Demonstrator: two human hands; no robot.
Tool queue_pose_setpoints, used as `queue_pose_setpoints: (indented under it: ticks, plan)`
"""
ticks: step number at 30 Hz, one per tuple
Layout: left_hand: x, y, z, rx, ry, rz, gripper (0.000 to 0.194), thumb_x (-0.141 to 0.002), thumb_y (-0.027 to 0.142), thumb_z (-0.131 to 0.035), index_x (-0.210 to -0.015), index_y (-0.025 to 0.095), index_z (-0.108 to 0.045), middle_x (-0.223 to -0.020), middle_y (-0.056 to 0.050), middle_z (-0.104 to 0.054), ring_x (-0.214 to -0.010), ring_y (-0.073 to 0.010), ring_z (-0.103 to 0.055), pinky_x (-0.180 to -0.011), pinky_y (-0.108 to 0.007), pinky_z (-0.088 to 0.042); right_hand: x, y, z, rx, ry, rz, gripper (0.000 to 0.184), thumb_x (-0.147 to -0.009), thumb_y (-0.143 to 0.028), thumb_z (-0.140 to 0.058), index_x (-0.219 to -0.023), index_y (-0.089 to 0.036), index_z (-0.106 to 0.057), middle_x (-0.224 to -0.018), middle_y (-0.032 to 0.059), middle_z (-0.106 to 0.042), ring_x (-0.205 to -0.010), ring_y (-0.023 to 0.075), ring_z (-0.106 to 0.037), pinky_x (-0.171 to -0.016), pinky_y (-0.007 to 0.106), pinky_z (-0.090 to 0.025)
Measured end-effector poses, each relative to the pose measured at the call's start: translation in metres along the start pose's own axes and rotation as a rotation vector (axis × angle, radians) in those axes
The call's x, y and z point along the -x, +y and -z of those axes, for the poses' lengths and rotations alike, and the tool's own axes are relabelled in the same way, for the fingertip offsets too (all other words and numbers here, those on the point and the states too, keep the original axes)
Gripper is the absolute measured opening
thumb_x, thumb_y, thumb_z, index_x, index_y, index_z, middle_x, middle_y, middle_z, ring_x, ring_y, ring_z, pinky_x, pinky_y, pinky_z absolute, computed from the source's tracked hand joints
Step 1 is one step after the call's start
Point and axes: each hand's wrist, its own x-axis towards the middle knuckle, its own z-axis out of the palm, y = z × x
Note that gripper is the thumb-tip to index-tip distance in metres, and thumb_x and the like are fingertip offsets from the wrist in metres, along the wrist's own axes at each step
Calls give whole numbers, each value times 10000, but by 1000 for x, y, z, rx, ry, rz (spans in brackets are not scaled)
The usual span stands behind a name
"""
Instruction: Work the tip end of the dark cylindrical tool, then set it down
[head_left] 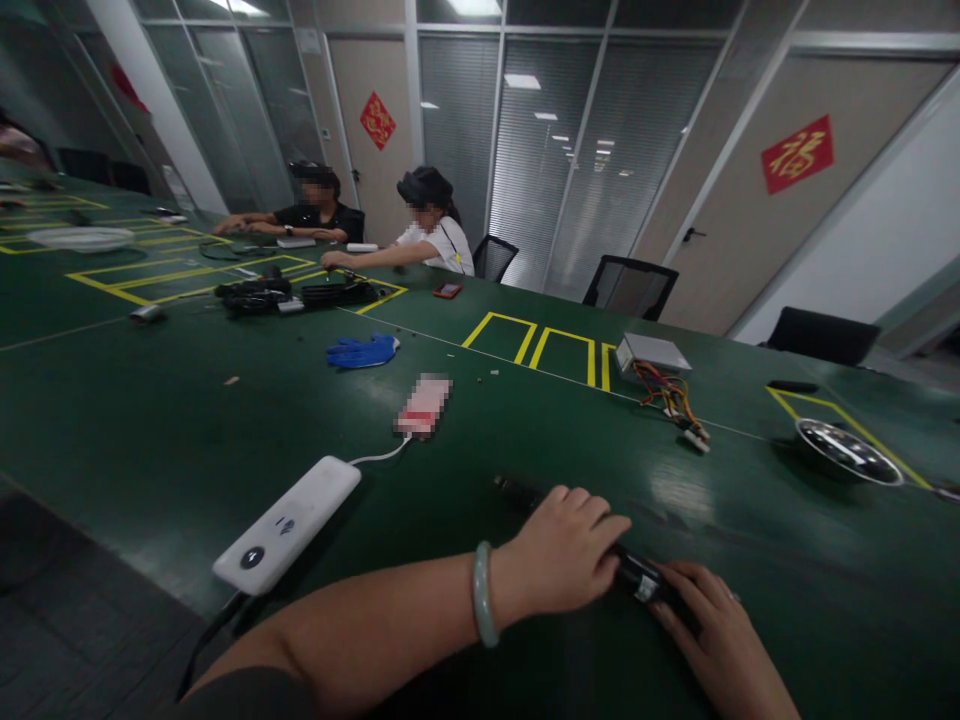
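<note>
A long black rod-shaped tool [634, 577] with a narrow tip at its left end and a pale label near its right part lies low over the green table; its exact kind cannot be made out. My left hand [566, 550], with a pale green bangle at the wrist, is closed round its middle from above. Fingers of my right hand [712, 625] wrap the tool's right end, beside the label. My palms hide parts of the tool.
On the green table [187, 420] are a white power bank [289, 525] cabled to a phone [424, 405], a blue glove [364, 351], a power supply box [652, 355] with loose wires, a shiny metal bowl [847, 452] and black cables [255, 292]. Two people sit across.
</note>
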Motion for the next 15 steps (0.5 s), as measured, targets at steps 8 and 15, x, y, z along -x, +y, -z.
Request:
queue_pose_setpoints:
  ticks: [8, 15]
  plan:
    - [-21, 26, -43, 51, 19, -231, 457, -919, 435, -504, -1281, 157, -489, -1140, -93, -593, -1059, -235, -534, -911, -366, -358, 0, 3, -3, 18, 34, 32, 314, -902, -458, -531, -1104, -233, -615, -1175, 89, -574, -1066, 251, -555, -916, 428, -452]
    - [-27, 36, -62, 40, -9, -222, 415, -931, 361, -502, -1281, 140, -460, -1052, -84, -608, -960, -215, -570, -810, -337, -388, 2, 4, -4, 27, 49, 22, 282, -890, -438, -543, -1069, -227, -596, -1166, 83, -585, -1056, 252, -570, -920, 422, -449]
